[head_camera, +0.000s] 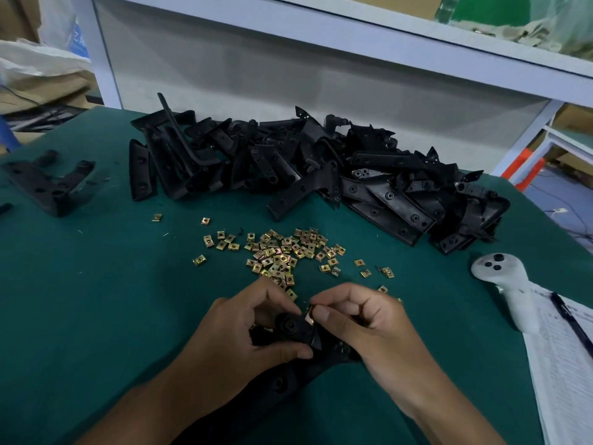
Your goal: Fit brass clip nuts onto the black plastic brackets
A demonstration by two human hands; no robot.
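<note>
A green table mat (pixel 96 300) fills most of the frame and keeps the small parts easy to spot. Across the upper middle lies a big heap of black brackets (pixel 321 165), dumped within reach as stock, and one separate bracket (pixel 48 184) sits alone at the left edge; whether it is finished I cannot tell. At the right edge a white controller (pixel 500 284) rests beside a printed sheet (pixel 564 364), out of the working area. A scatter of brass nuts (pixel 279 252) spreads in the centre, just above the hands, so the next one is a short reach away.

At lower centre the left hand (pixel 244 335) curls round a bracket in hand (pixel 295 329), thumb pressed on its face to steady it. The right hand (pixel 362 319) pinches a single brass nut (pixel 309 314) between thumb and forefinger, right at the bracket's upper edge, probably sliding it on.
</note>
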